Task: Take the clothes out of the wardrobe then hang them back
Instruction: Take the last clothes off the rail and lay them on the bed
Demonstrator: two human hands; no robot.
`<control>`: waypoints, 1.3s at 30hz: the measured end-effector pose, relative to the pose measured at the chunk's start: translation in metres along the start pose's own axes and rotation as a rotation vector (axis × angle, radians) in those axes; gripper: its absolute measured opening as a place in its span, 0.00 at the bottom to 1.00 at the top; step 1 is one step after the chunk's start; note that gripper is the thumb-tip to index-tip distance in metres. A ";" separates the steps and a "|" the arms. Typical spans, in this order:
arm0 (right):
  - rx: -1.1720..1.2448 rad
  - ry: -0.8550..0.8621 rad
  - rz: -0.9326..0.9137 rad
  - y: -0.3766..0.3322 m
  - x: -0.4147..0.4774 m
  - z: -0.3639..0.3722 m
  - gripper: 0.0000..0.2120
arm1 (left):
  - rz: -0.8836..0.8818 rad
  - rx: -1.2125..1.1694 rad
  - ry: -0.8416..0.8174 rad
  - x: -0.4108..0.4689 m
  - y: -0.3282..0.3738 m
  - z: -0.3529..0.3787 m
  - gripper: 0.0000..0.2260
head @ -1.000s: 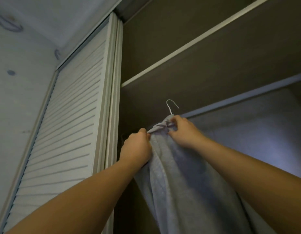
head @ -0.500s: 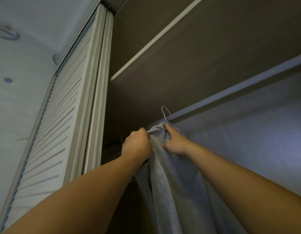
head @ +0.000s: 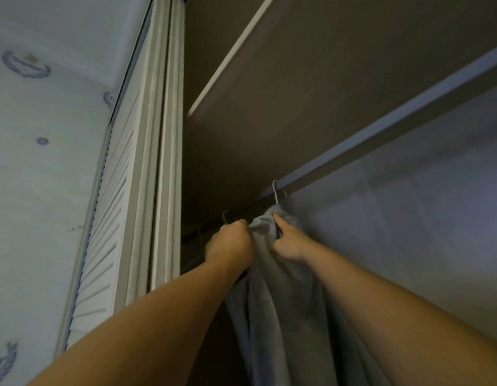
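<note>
Risk first: hanger hook (head: 275, 191) looks caught on rail (head: 381, 126) or right at it, seating not clear from this angle. If let go w/ hook only perched on rail's edge, likely slip off and drop w/ garment. Tugging cloth sideways could also rock hook loose, or slide grey garment (head: 283, 316) off hanger shoulders, since both grips are on fabric, not on hanger wire. Another hook (head: 224, 216) just left of left hand, below rail's left end; could snag w/ this one if crowded. Near to far now: two bare forearms reaching up from bottom of view toward rail, left from lower left, right from lower right, both extended, wrists fairly straight. Grey garment hanging between forearms, straight down below rail, top bunched under hook. Left hand (head: 230, 243) closed into fist on bunched cloth at garment's left side, just below rail, knuckles up. Right hand (head: 287, 240) closed on cloth at garment's right side, fingertips pushed up into fold near base of hook, directly under rail. Beyond: rail running diagonally up to right, shelf (head: 311, 65) above rail, louvred door (head: 108, 218) well left of rail. Judged step: hanging back, near done.
</note>
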State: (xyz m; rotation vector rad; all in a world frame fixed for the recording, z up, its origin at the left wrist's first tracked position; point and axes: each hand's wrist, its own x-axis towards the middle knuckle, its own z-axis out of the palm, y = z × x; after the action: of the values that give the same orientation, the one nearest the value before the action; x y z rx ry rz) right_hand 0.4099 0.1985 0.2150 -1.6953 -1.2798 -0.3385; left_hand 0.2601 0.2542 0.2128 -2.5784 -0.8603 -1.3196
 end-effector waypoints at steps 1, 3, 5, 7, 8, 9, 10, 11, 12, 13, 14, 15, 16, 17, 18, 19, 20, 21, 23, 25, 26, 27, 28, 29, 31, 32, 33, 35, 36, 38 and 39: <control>0.010 -0.002 -0.010 0.002 0.000 0.002 0.38 | -0.004 0.005 -0.006 0.000 -0.001 0.001 0.08; 0.029 -0.007 -0.018 0.007 -0.002 0.006 0.38 | -0.006 0.022 -0.006 -0.003 -0.002 0.000 0.08; 0.050 0.018 -0.027 0.010 -0.007 0.007 0.36 | 0.006 0.080 0.008 -0.010 -0.002 -0.002 0.10; 0.059 0.087 -0.081 0.006 -0.015 0.004 0.32 | 0.046 0.183 0.078 -0.020 0.000 -0.008 0.15; 0.068 0.116 -0.106 0.003 -0.018 0.001 0.31 | 0.076 0.231 0.133 -0.027 0.002 -0.012 0.18; 0.080 0.133 -0.126 0.000 -0.020 -0.002 0.30 | 0.113 0.248 0.183 -0.034 0.005 -0.019 0.20; 0.090 0.145 -0.141 -0.006 -0.025 -0.006 0.30 | 0.156 0.226 0.225 -0.042 0.007 -0.027 0.22; 0.100 0.157 -0.157 -0.014 -0.031 -0.011 0.31 | 0.199 0.176 0.263 -0.051 0.009 -0.036 0.24; 0.099 0.181 -0.178 -0.025 -0.040 -0.015 0.31 | 0.237 0.116 0.311 -0.060 0.007 -0.046 0.24; 0.088 0.215 -0.212 -0.037 -0.049 -0.018 0.31 | 0.275 0.069 0.380 -0.070 0.004 -0.059 0.24; 0.068 0.248 -0.244 -0.050 -0.061 -0.019 0.31 | 0.312 0.055 0.462 -0.080 -0.003 -0.070 0.24; 0.039 0.273 -0.279 -0.062 -0.072 -0.017 0.30 | 0.341 0.071 0.536 -0.091 -0.012 -0.082 0.24; -0.002 0.279 -0.316 -0.076 -0.086 -0.014 0.30 | 0.353 0.098 0.584 -0.102 -0.025 -0.092 0.24; -0.044 0.274 -0.345 -0.090 -0.101 -0.008 0.29 | 0.348 0.124 0.602 -0.114 -0.039 -0.101 0.25; -0.095 0.270 -0.375 -0.103 -0.116 0.000 0.29 | 0.330 0.149 0.601 -0.127 -0.056 -0.110 0.25; -0.132 0.270 -0.421 -0.117 -0.131 0.010 0.29 | 0.306 0.171 0.594 -0.141 -0.073 -0.118 0.26; -0.155 0.267 -0.468 -0.132 -0.149 0.021 0.29 | 0.286 0.193 0.587 -0.157 -0.092 -0.126 0.27; -0.158 0.256 -0.509 -0.147 -0.165 0.033 0.29 | 0.270 0.215 0.580 -0.175 -0.111 -0.134 0.27; -0.154 0.196 -0.559 -0.176 -0.195 0.066 0.30 | 0.241 0.269 0.554 -0.215 -0.151 -0.151 0.28; -0.183 0.156 -0.600 -0.203 -0.225 0.107 0.30 | 0.187 0.313 0.500 -0.261 -0.192 -0.169 0.28; -0.205 0.135 -0.625 -0.217 -0.241 0.129 0.31 | 0.152 0.330 0.473 -0.286 -0.213 -0.178 0.28; -0.216 0.102 -0.645 -0.231 -0.258 0.152 0.31 | 0.114 0.346 0.447 -0.312 -0.233 -0.187 0.29; -0.206 0.052 -0.659 -0.245 -0.277 0.174 0.31 | 0.073 0.364 0.419 -0.340 -0.254 -0.198 0.29; -0.177 -0.005 -0.669 -0.260 -0.296 0.196 0.32 | 0.027 0.384 0.389 -0.369 -0.274 -0.209 0.29; -0.088 -0.129 -0.687 -0.290 -0.335 0.240 0.32 | -0.082 0.430 0.324 -0.430 -0.311 -0.232 0.30; -0.043 -0.183 -0.701 -0.305 -0.356 0.261 0.32 | -0.142 0.456 0.291 -0.462 -0.327 -0.243 0.30; -0.006 -0.231 -0.715 -0.319 -0.376 0.282 0.32 | -0.201 0.481 0.258 -0.495 -0.342 -0.255 0.30; 0.058 -0.328 -0.739 -0.350 -0.420 0.323 0.32 | -0.312 0.533 0.187 -0.563 -0.369 -0.278 0.31; 0.090 -0.380 -0.754 -0.365 -0.442 0.342 0.32 | -0.367 0.559 0.151 -0.597 -0.380 -0.291 0.31; 0.153 -0.486 -0.795 -0.396 -0.491 0.378 0.32 | -0.487 0.613 0.080 -0.665 -0.397 -0.315 0.31; 0.186 -0.539 -0.816 -0.410 -0.516 0.394 0.32 | -0.553 0.638 0.044 -0.697 -0.403 -0.326 0.32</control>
State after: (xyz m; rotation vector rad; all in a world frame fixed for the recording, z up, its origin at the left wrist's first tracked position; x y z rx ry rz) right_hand -0.2757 0.2087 -0.1311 -1.0620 -2.3117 -0.2177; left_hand -0.5072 0.1741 -0.1878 -1.8730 -1.7302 -0.9573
